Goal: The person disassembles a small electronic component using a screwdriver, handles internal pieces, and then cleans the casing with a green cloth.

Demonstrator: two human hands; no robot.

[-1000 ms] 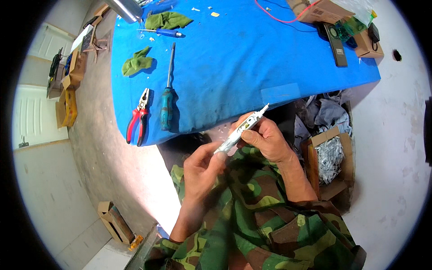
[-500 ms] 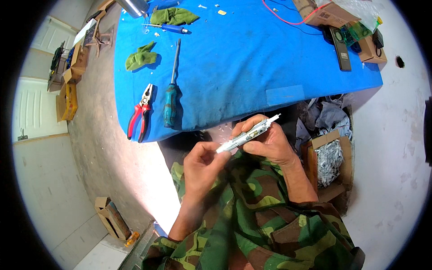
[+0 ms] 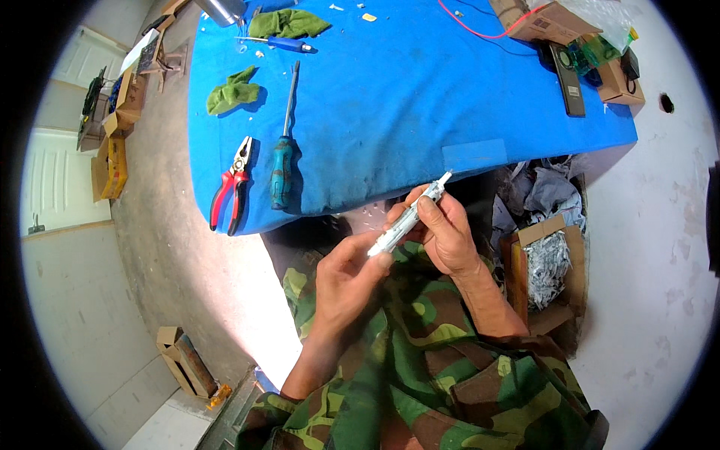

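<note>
A slim white plastic part [image 3: 407,222] with a narrow tip and small metallic bits along its side is held in front of my body, just off the table's near edge. It slants, tip pointing up and to the right. My left hand [image 3: 343,281] pinches the lower end between thumb and fingers. My right hand [image 3: 452,238] is closed round the upper half, its thumb lying along the part near the tip. On the table beyond my left hand lie pliers [image 3: 231,189] with red and black handles and a teal-handled screwdriver [image 3: 281,169].
The table wears a blue cloth [image 3: 375,112]. Green rags [image 3: 234,91] and a blue-handled screwdriver [image 3: 289,45] lie at its far left. A dark flat device [image 3: 568,82] and cardboard boxes [image 3: 619,84] sit far right. An open box of shredded grey-white material [image 3: 547,270] stands right of my legs.
The white part has turned steeper, its tip swinging up and left. My right hand has rolled, bringing its thumb on top of the part. My left hand keeps its pinch, shifted slightly right.
</note>
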